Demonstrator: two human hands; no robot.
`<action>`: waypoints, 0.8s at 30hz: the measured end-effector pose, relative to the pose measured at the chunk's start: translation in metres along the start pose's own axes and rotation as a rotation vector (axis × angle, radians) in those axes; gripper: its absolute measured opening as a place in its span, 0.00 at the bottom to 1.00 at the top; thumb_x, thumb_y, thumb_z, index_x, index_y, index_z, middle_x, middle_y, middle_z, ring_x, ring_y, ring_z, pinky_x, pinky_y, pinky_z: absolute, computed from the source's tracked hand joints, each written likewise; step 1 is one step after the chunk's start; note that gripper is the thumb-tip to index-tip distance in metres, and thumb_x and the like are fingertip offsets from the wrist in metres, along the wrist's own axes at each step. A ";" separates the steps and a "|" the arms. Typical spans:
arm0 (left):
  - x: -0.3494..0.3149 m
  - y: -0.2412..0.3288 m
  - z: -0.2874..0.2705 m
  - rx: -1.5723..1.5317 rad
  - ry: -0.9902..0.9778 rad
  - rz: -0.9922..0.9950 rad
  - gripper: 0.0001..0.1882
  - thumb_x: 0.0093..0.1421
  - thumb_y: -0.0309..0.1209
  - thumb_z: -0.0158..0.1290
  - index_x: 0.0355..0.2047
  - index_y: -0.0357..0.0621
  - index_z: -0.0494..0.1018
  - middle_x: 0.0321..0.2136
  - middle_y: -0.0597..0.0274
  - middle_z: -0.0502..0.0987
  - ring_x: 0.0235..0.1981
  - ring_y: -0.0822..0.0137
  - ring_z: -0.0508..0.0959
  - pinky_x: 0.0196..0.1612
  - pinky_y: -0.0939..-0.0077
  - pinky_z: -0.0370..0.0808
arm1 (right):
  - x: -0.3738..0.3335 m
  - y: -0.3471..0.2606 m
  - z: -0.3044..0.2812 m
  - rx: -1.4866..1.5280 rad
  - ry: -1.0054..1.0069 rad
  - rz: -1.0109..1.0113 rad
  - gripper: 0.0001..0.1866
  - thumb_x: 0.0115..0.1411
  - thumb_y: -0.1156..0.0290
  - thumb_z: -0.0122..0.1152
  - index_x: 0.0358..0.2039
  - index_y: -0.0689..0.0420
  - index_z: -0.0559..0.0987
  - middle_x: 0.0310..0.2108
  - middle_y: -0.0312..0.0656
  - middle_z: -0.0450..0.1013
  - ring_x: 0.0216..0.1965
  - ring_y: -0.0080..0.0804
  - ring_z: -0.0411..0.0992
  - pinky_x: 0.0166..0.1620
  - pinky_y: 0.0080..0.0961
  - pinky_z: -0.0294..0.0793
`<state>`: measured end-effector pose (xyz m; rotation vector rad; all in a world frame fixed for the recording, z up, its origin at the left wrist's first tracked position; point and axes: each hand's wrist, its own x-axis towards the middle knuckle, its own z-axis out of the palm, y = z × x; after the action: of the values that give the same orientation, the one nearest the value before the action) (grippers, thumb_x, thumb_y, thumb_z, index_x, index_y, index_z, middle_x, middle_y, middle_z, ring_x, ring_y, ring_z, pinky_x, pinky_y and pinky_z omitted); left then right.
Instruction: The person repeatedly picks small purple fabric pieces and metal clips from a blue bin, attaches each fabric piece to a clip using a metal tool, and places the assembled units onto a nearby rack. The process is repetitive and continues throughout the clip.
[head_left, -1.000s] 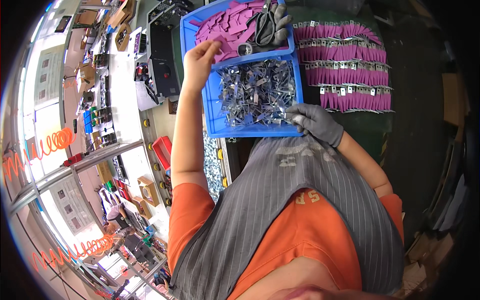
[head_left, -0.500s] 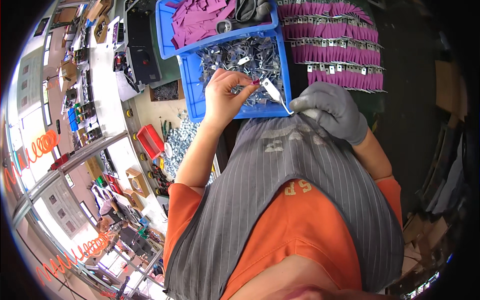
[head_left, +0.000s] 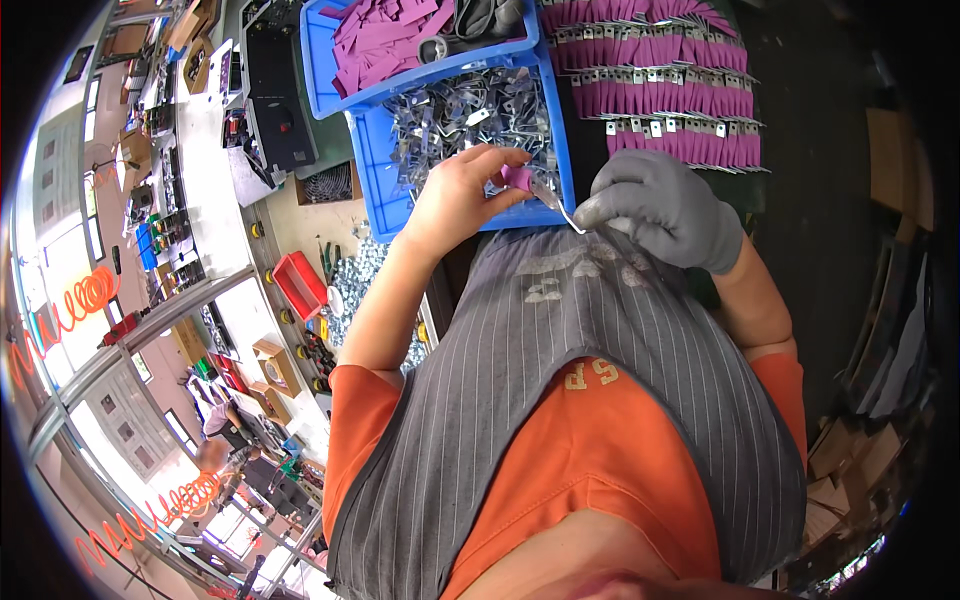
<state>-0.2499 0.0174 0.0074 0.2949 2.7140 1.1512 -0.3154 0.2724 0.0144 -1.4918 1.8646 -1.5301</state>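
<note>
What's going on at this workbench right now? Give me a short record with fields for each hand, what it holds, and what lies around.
Left hand: bare left hand, pinching a small purple sleeve at one end of a metal clip
Right hand: grey-gloved right hand, fingertips on the clip's other end
Below the hands: blue bin of loose metal clips
Behind it: second blue bin with purple sleeves
To the right: rows of finished purple pieces

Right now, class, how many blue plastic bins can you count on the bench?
2: one blue bin of metal clips in front of the hands, another blue bin of purple sleeves behind it. Others may lie outside the picture.
</note>
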 end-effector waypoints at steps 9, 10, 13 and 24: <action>-0.002 0.002 0.006 0.028 -0.142 0.241 0.11 0.49 0.29 0.64 0.33 0.43 0.78 0.29 0.61 0.77 0.29 0.62 0.79 0.31 0.72 0.76 | 0.004 0.028 0.007 0.324 -0.087 0.268 0.10 0.58 0.76 0.54 0.39 0.63 0.77 0.35 0.43 0.76 0.36 0.30 0.76 0.41 0.25 0.74; -0.001 0.004 0.006 0.056 -0.153 0.245 0.11 0.49 0.29 0.64 0.33 0.44 0.78 0.30 0.61 0.77 0.28 0.62 0.79 0.31 0.72 0.76 | 0.006 0.028 0.012 0.294 -0.053 0.296 0.10 0.58 0.75 0.54 0.40 0.63 0.77 0.35 0.43 0.76 0.37 0.30 0.76 0.42 0.26 0.74; -0.002 0.008 0.011 0.099 -0.189 0.177 0.10 0.48 0.30 0.64 0.31 0.44 0.77 0.30 0.62 0.77 0.29 0.61 0.79 0.32 0.72 0.76 | 0.011 0.031 0.024 0.240 -0.026 0.394 0.14 0.57 0.72 0.56 0.44 0.61 0.75 0.36 0.44 0.77 0.40 0.34 0.75 0.45 0.27 0.73; -0.022 -0.099 -0.015 0.405 -0.013 -0.311 0.14 0.51 0.38 0.61 0.38 0.50 0.78 0.35 0.60 0.79 0.38 0.55 0.79 0.41 0.64 0.75 | -0.062 0.108 0.058 -0.176 0.488 0.505 0.10 0.56 0.66 0.60 0.36 0.56 0.78 0.32 0.41 0.74 0.35 0.36 0.74 0.39 0.30 0.73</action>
<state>-0.2437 -0.0656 -0.0515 -0.0695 2.8298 0.5141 -0.3017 0.2815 -0.1215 -0.6342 2.4560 -1.5888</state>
